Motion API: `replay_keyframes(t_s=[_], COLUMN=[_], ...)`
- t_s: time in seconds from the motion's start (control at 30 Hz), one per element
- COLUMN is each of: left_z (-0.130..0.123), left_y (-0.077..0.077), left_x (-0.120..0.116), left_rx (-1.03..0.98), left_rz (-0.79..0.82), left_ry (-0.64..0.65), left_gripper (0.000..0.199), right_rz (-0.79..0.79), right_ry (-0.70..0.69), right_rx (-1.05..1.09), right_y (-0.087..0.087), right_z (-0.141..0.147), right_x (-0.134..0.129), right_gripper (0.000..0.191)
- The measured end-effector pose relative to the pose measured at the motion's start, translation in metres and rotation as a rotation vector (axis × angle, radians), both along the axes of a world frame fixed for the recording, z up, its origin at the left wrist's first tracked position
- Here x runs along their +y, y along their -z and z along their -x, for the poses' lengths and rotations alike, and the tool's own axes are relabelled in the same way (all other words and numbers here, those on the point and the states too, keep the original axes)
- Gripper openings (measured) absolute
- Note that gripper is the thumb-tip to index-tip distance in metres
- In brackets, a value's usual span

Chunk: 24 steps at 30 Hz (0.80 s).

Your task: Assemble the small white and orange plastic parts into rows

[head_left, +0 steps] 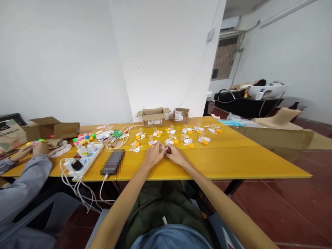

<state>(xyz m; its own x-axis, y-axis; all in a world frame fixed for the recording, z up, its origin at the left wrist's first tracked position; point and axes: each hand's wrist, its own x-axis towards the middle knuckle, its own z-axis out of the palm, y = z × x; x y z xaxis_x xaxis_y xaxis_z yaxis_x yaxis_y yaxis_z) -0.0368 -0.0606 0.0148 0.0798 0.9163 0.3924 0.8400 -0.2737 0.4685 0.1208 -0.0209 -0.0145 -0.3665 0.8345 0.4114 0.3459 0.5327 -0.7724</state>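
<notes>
My left hand [155, 154] and my right hand [176, 155] meet over the yellow table, fingertips together. Both have their fingers closed around something small that I cannot make out. Just beyond them lie small groups of plastic parts. The closest ones hold white discs [169, 141], an orange disc [176, 141] and a clear cup [150, 138]. More such groups spread in rows behind and to the right, with orange discs [204, 142] and clear cups [183, 137] among them.
An open cardboard box [153, 117] and a smaller box [181, 116] stand at the back. Left of me are a pixelated phone [113, 162] and a power strip [89, 160] with tangled cables. Further left, a co-worker's hands [40, 148] work near colourful balls [85, 137].
</notes>
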Motion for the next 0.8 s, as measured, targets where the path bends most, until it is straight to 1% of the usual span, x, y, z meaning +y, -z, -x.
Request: replay_keyframes(t_s=[0.07, 0.17, 0.23, 0.3, 0.4, 0.5, 0.57, 0.63, 0.8], left_z=[-0.001, -0.001, -0.002, -0.003, -0.005, -0.007, -0.008, -0.009, -0.006], left_y=[-0.001, -0.006, -0.009, -0.012, -0.015, -0.016, -0.017, -0.019, -0.02], left_x=[-0.001, -0.005, -0.007, -0.008, -0.009, -0.009, -0.01, -0.012, -0.015], left_rx=[-0.004, -0.019, -0.025, -0.025, -0.017, -0.001, 0.009, 0.014, 0.005], left_rz=[0.004, -0.017, -0.035, -0.029, 0.017, 0.056, 0.067, 0.07, 0.052], left_ry=[0.002, 0.076, 0.135, 0.149, 0.074, -0.029, -0.059, -0.036, 0.095], left_gripper=[0.022, 0.024, 0.021, 0.017, 0.015, 0.022, 0.026, 0.027, 0.024], right_rz=[-0.009, -0.007, -0.001, 0.009, 0.021, 0.006, -0.004, -0.011, 0.0], right_ry=[0.005, 0.007, 0.002, -0.001, 0.019, 0.029, 0.027, 0.029, 0.025], right_rx=[0.002, 0.007, 0.022, 0.029, 0.003, -0.014, -0.021, -0.026, -0.013], right_y=[-0.002, -0.005, -0.006, -0.005, -0.003, -0.003, -0.003, -0.004, -0.004], right_z=[0.0, 0.0, 0.0, 0.001, 0.001, 0.002, 0.002, 0.001, 0.0], right_x=[-0.002, -0.004, -0.005, -0.005, -0.005, -0.004, -0.004, -0.005, -0.005], right_gripper=[0.012, 0.011, 0.012, 0.013, 0.014, 0.014, 0.013, 0.012, 0.015])
